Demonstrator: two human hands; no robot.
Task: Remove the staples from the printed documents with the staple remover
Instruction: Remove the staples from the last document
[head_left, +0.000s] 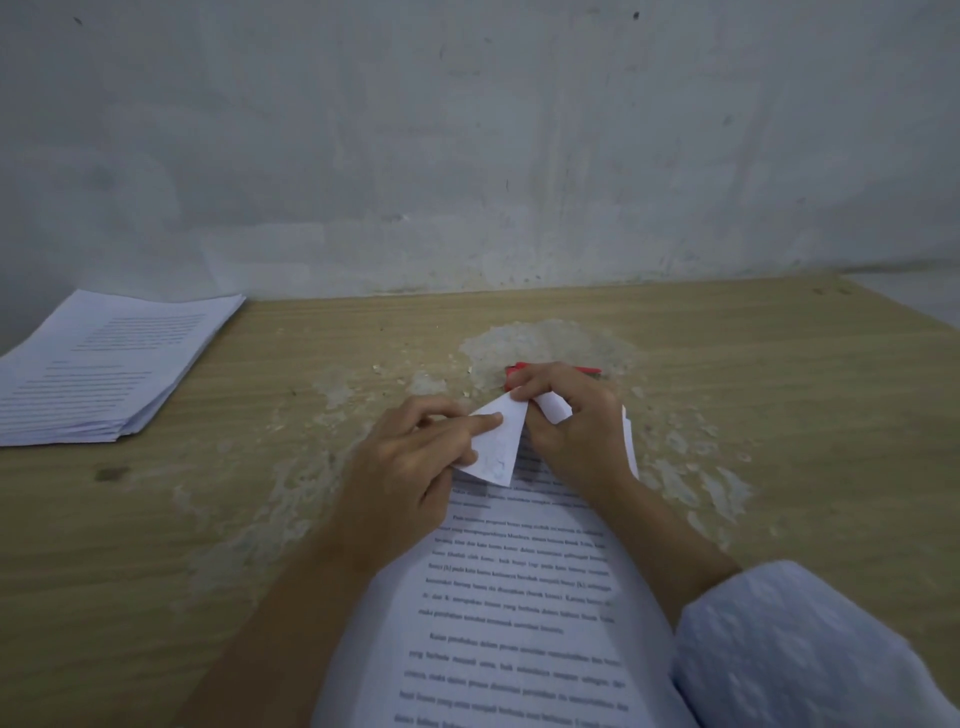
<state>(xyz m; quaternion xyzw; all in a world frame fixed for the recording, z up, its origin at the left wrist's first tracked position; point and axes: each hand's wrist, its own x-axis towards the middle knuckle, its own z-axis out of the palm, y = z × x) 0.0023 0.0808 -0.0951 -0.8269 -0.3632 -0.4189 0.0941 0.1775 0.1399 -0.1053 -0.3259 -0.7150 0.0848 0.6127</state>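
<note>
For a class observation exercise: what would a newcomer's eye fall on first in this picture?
The two hands, left and right, meet at the table's middle, folding back the top corner of a printed document. A red tool peeks out just behind the right hand. A paper stack lies at the far left on the worn table.

Red staple remover (587, 370) mostly behind right hand (571, 431)

The printed document (519, 597) at lower centre is white with rows of black text. The stack of papers (98, 369) at the left edge is white with dark lines of print. The staple remover (519, 370) shows red. The table (779, 389) is tan wood-grain with pale grey worn patches. The sleeve (810, 649) at lower right is pale blue-white. The wall (467, 130) is mottled grey-white.
</note>
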